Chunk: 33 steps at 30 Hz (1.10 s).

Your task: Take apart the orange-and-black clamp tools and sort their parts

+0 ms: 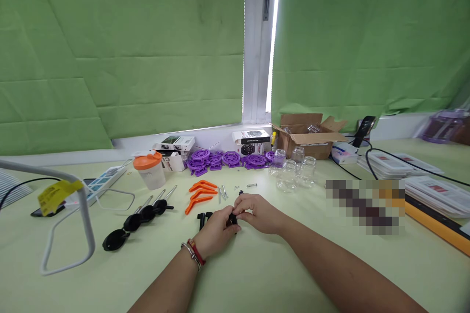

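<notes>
Both hands meet over the desk [257, 279], left hand [215, 232] and right hand [259, 212] pinching a small black part [232, 220]. Assembly seems underway. Next likely calls for steady alignment in that closed grip.

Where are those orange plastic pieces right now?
The orange plastic pieces lie on the table just left of centre in the head view, between the black-handled tools and small metal pins, beyond the left hand.

place: small assembly workshop | bench [257, 274]: pale green, centre | purple parts [223, 160], orange parts [200, 193], jars [293, 168]: middle | carton [308, 139]: right of centre | green blinds [121, 44]: top
</notes>
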Available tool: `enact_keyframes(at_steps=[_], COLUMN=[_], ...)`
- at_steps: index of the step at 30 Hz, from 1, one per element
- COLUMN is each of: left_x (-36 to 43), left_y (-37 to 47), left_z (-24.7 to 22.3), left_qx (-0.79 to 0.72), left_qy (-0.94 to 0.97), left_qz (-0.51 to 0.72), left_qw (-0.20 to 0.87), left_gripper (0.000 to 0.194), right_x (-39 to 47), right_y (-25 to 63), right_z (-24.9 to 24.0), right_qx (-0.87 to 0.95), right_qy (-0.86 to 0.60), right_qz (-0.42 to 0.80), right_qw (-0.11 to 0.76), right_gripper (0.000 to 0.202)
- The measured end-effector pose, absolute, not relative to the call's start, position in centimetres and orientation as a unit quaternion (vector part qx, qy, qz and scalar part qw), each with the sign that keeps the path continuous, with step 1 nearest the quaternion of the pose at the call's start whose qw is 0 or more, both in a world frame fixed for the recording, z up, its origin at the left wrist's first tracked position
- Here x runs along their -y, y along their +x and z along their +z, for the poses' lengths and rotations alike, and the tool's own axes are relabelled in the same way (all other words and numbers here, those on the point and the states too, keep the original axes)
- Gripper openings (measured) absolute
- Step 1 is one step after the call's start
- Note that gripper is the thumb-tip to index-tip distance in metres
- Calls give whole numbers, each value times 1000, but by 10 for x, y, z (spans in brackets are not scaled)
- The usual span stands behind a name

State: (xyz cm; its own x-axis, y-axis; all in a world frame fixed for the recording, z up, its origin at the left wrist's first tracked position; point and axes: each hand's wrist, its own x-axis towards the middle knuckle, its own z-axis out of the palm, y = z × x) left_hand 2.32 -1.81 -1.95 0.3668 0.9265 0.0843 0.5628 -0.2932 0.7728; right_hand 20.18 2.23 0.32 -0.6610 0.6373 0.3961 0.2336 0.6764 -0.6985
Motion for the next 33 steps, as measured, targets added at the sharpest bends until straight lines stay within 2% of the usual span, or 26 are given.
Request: enact_keyframes(at_steps=[3, 10, 15, 18, 22, 26, 33], left_x=[18, 21, 22, 21, 20, 21, 20], left_y=[23, 25, 26, 25, 22, 21, 13], left_z=[-19, -15, -15, -16, -16, -13, -2], left_qx=[-495, -498, -513, -517, -535, -570, -613], left_qy=[756, 753, 736, 742, 749, 751, 757], left_qz=[268, 266, 292, 289, 273, 240, 172], left_qw=[332, 338, 331, 315, 279, 230, 151], left_gripper=[11, 12, 31, 30, 20, 20, 24], right_x=[-23, -24, -26, -32, -50, -69, -80], right_y=[205, 203, 200, 201, 210, 222, 230], right_z=[5, 2, -5, -9, -16, -27, -39], right_qx=[867, 851, 839, 830, 788, 729, 706], right_qy=[-247, -259, -277, -302, -371, -491, -564], right_qz=[317, 334, 330, 341, 344, 302, 266], right_qw=[296, 313, 332, 321, 351, 368, 336], right_gripper=[21, 18, 17, 19, 17, 16, 18])
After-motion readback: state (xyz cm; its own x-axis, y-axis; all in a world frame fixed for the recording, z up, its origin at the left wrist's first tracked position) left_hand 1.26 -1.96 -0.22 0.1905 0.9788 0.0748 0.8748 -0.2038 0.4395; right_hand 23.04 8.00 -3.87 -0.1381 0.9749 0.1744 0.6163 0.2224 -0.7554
